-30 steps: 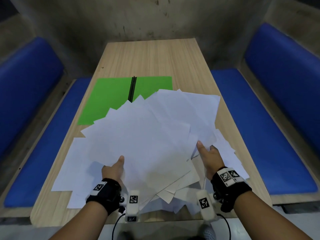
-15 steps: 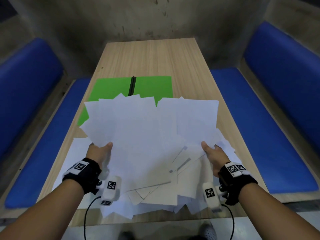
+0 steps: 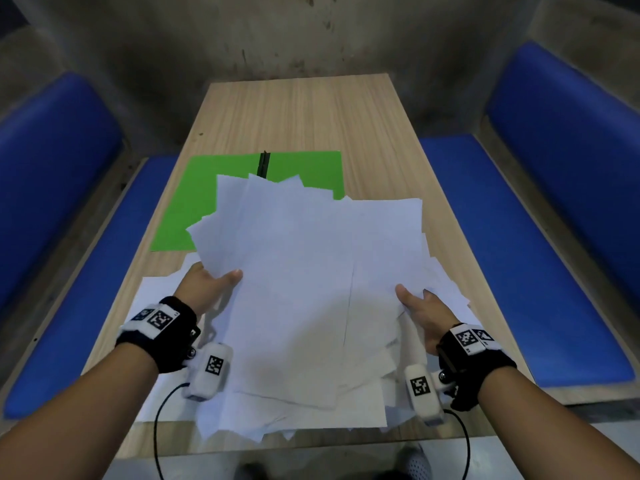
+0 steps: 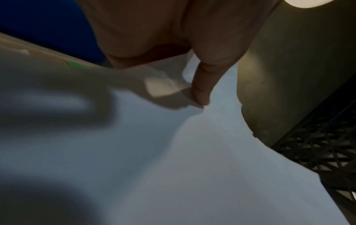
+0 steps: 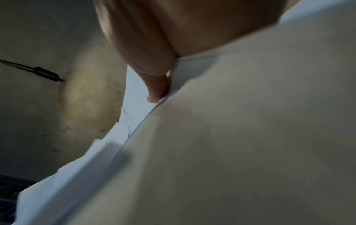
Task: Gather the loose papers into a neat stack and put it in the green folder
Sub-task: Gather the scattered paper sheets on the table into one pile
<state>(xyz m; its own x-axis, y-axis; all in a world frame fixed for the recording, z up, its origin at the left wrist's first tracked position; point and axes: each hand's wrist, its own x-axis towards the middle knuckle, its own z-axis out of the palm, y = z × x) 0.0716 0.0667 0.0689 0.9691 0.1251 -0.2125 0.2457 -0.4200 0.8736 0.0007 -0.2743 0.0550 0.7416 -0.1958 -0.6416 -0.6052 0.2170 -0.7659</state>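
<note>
A loose bundle of white papers is tilted up off the wooden table, its sheets fanned at uneven angles. My left hand grips the bundle's left edge, thumb on top. My right hand grips the right edge the same way. The left wrist view shows my left thumb pressing on the papers; the right wrist view shows my right thumb on the papers. More sheets lie flat beneath. The open green folder lies behind, partly covered.
Blue bench seats run along both sides of the table, with blue backrests above them. A concrete wall closes the far end. Sheets overhang the table's near edge. The far half of the tabletop carries nothing.
My left hand moved from the bundle's near edge to its left side and then inward. The fanned sheets have drawn together into a narrower bundle, uncovering more of the green folder.
</note>
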